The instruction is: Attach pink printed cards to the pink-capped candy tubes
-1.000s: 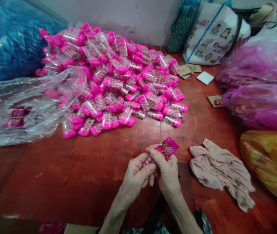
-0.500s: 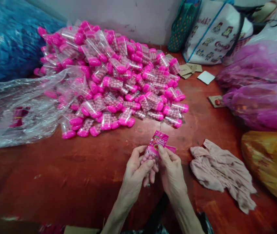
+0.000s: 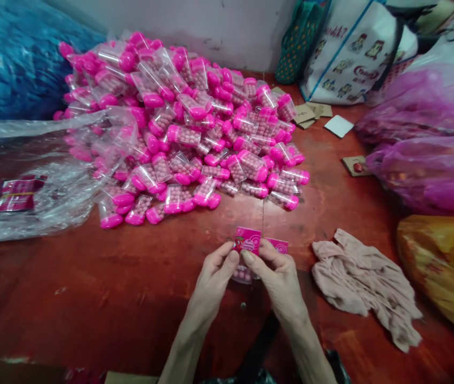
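Between both hands is a small clear bottle (image 3: 243, 274) of pink balls, held with its lower end toward me. Over its upper part sits a printed pink label (image 3: 249, 238); whether it is stuck on or slipped round cannot be made out. My left hand (image 3: 212, 280) is closed on the left side, its thumb at the label's lower edge. From the right, my right hand (image 3: 280, 277) pinches the label and bottle with its thumb in front. Another pink label (image 3: 278, 246) sticks out behind the right fingers. Most fingertips are hidden behind the bottle.
A large heap of pink-capped bottles (image 3: 186, 136) lies ahead on the red surface (image 3: 130, 277). Clear plastic sheeting (image 3: 62, 208) and a banded label bundle (image 3: 17, 194) are left. To the right are a crumpled cloth (image 3: 365, 280), a yellow bag (image 3: 438, 266) and purple bags (image 3: 427, 160).
The bottle has turned from tilted to nearly straight, and its label has shifted left and down. My left thumb has moved up from the balls to the label.
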Demonstrator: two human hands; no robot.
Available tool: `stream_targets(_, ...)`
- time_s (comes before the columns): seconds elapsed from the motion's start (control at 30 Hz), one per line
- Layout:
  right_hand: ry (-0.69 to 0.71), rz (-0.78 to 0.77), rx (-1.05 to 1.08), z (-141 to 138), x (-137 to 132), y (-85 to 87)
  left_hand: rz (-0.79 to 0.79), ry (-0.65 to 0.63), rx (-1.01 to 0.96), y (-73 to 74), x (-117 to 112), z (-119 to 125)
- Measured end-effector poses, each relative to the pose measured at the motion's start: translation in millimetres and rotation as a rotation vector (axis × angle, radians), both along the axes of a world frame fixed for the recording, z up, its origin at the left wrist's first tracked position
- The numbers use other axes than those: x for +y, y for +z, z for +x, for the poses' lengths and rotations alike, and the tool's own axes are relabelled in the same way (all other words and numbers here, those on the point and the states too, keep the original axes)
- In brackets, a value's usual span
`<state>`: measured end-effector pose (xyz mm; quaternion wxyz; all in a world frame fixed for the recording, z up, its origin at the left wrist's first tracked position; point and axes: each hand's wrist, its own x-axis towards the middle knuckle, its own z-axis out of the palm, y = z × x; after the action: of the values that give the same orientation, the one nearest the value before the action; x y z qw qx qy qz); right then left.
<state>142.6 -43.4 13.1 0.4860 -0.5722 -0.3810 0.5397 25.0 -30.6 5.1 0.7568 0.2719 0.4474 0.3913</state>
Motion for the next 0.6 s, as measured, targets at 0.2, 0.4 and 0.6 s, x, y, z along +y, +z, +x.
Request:
stream_targets(0.2,0.224,0.060,-0.186,2,-1,9.7,-0.158,0.174,-0.116,10.3,12,2)
stream_targets(0.4,0.164,0.169,-0.355,-11,-6,1.3,-0.136,0.200,-0.134,12.0,12,5)
stream_targets(0.6,0.159,0.156,-0.369,-10,-4,-2.3,-0.114,0.206,-0.119,8.1,8,10)
